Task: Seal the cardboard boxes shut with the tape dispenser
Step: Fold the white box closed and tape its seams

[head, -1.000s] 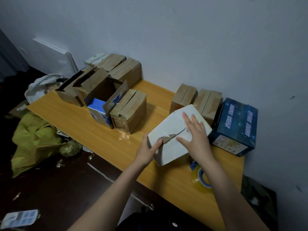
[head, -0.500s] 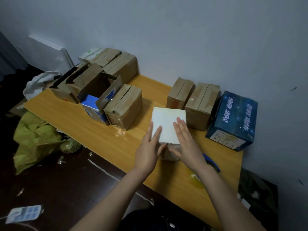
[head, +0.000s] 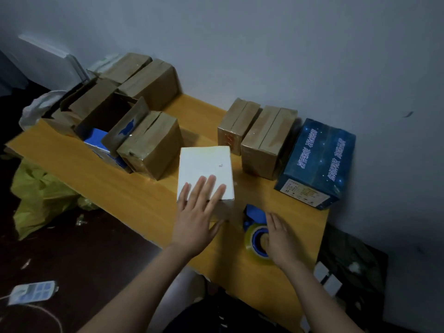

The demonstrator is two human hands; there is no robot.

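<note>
Tape dispenser lies ungrasped beneath our flat right hand; left hand rests flat on white box. We judge it may slide if unsteadied.

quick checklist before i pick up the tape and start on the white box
1. Box steadied: ok. The left hand lies flat, fingers straight, on top of the white box.
2. Seam facing up: not ok. The top face looks plain, with no flap seam visible.
3. Dispenser within reach: ok. The tape dispenser lies on the table, just right of the box.
4. Dispenser gripped: not ok. The right hand is open at the roll, not curled round it.
5. Free tape end ready: cannot tell, too small and dim.
</note>
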